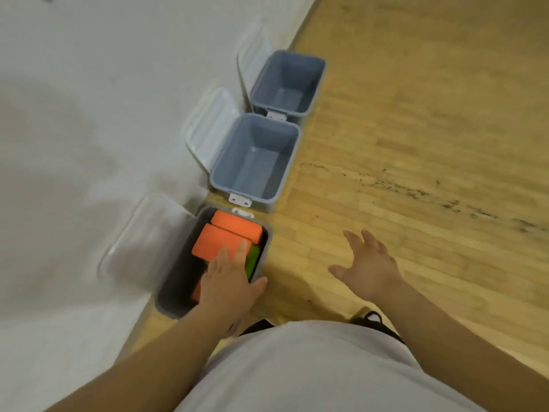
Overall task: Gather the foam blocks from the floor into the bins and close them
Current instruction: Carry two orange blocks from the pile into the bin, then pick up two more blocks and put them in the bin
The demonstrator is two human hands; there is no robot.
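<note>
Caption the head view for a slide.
Left hand flat on foam blocks in the near bin; mid bin and far bin open, empty; right hand open over the floor.

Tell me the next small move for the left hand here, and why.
Probably press down with the left hand to seat the orange blocks: they lie stacked near the rim of the nearest bin, over a green block, and its lid stands open against the wall. The right hand is free.

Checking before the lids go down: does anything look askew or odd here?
Yes. In the nearest bin the orange blocks lie tilted, piled near the rim under the left hand; the other two bins stand empty. A dark scuffed streak crosses the floor at right.
</note>
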